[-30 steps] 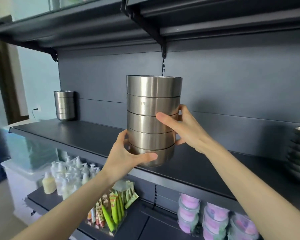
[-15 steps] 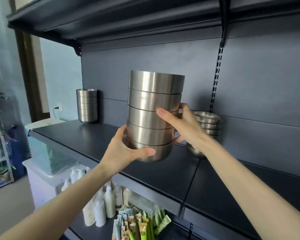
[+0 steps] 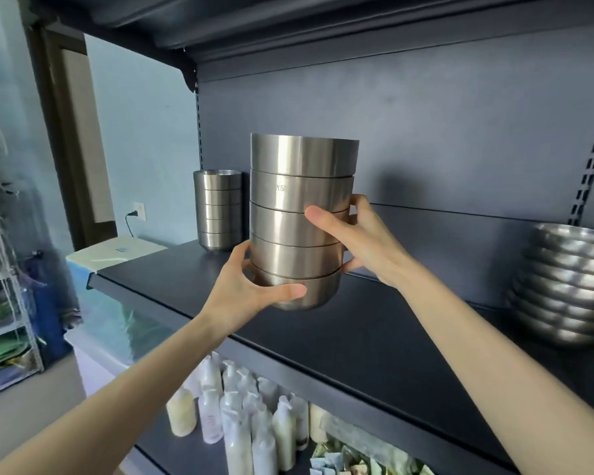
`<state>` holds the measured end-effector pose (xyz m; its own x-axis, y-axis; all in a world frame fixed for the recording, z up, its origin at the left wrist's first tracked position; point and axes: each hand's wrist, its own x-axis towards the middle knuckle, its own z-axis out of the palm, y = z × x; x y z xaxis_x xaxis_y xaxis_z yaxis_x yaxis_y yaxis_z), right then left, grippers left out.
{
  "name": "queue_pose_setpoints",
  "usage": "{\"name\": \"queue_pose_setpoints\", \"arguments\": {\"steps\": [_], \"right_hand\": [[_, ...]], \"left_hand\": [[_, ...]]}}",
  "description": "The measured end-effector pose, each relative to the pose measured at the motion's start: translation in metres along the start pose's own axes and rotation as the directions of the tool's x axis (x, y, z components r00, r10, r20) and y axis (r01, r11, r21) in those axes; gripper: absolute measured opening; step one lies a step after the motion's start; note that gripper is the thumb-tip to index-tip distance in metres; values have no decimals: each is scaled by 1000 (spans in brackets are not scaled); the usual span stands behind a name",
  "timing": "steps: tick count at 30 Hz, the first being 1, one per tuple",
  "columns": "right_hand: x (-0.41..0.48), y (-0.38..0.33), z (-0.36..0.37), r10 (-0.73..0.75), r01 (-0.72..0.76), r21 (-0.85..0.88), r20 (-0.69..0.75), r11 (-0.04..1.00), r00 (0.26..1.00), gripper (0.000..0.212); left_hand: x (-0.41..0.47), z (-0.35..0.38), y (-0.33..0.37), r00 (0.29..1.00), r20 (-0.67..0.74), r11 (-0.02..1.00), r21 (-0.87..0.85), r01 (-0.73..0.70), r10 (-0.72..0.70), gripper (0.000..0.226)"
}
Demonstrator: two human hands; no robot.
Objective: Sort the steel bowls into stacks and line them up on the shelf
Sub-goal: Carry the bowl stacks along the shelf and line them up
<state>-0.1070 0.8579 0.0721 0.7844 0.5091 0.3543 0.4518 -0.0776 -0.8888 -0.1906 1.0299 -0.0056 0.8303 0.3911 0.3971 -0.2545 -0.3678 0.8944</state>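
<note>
A tall stack of straight-sided steel bowls (image 3: 300, 186) is held just above the dark shelf (image 3: 374, 341). My left hand (image 3: 244, 293) grips the bottom bowl from the left, thumb across its front. My right hand (image 3: 360, 241) grips the stack's middle from the right. A second stack of the same bowls (image 3: 217, 209) stands at the shelf's far left end, against the back panel. A stack of rounded, wider steel bowls (image 3: 570, 286) stands on the shelf at the right edge of the view.
Another shelf (image 3: 288, 25) hangs overhead. On the shelf below stand several white and yellow bottles (image 3: 240, 416) and some packets (image 3: 354, 461). A clear plastic bin (image 3: 117, 323) and a wire rack (image 3: 4, 303) stand to the left.
The held stack has travelled left along the shelf, closer to the stack at the far left end. The rounded bowls now lie farther right of it. Both hands keep their hold.
</note>
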Motion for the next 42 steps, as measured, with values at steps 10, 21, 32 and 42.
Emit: {"name": "queue_pose_setpoints", "arguments": {"steps": [10,21,32,42], "right_hand": [[74,27,71,103,-105,-12,-132,994,986,87],[166,87,89,167,-191,-91,-226,977,960,96],[244,121,115,190,-226,-120,-252,967,949,99],[266,130,136,210,-271,-149,-331,951,920,113]], "left_hand": [[89,-53,-69,987,157,997,-75,-3,14,110],[194,-46,-147,951,305,993,-96,72,-40,100],[272,-61,-193,935,351,992,-92,92,-55,109],[307,-71,-222,893,450,992,-97,79,-27,105]]}}
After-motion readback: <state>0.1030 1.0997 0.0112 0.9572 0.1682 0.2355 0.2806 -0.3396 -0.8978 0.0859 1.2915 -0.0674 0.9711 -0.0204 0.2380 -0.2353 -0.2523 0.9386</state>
